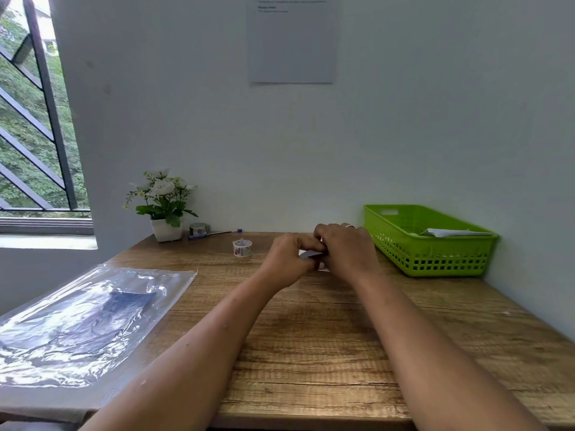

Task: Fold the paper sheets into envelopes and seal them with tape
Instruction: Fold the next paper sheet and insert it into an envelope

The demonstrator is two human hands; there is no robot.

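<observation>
The fingers (303,243) of the left hand (287,259) are curling inward and pinching a small white paper (311,254). The right hand (347,248) is meeting it from the other side, its fingers bending down and gripping the same paper. The two hands are touching each other, knuckles up, and are hiding most of the paper, so only a narrow pale strip is showing between them. A ring (350,226) is sitting on one right finger.

The paper is being held just above the table (311,337), toward its far middle, and both forearms are reaching out over the wood.

Left of the hands, apart from them, a patterned tape (242,247) is standing on its flat side. Farther back by the wall a pen (214,234) is lying beside a second roll (198,228), and a plant (163,200) with white flowers is standing in a white pot next to them.

Just right of the right hand a green basket (429,259) is sitting against the wall, holding a folded sheet (451,233).

At the near left a clear sleeve (149,284) is lying flat, overhanging the table edge, with a dark sheet (124,306) showing through it.

A notice (292,42) is hanging on the wall above, and a barred window (28,119) is showing green leaves at far left.
</observation>
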